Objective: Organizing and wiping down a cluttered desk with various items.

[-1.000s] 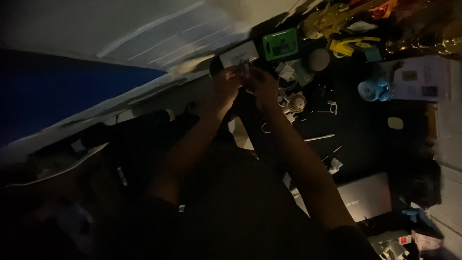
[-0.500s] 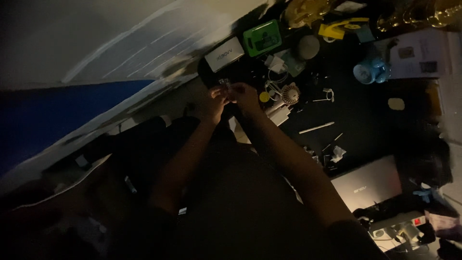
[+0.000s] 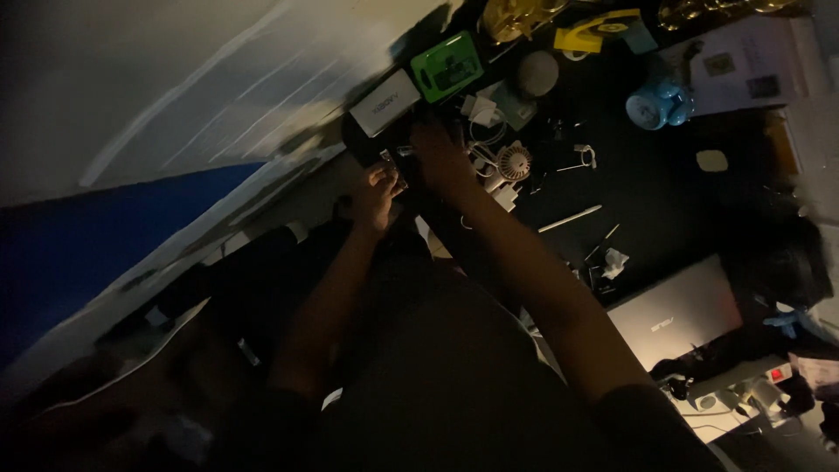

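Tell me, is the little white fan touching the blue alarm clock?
Apart. The head view shows the small white fan near the right hand, while the blue alarm clock stands farther along the dark desk, with bare desk between them.

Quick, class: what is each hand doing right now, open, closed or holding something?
Left hand: fingers pinched on a small clear object.
Right hand: fingers bent over the dark desk; too dim to tell what its grip holds.

Both arms reach forward, left hand (image 3: pixel 376 194) and right hand (image 3: pixel 437 157) close together (fingers curled).
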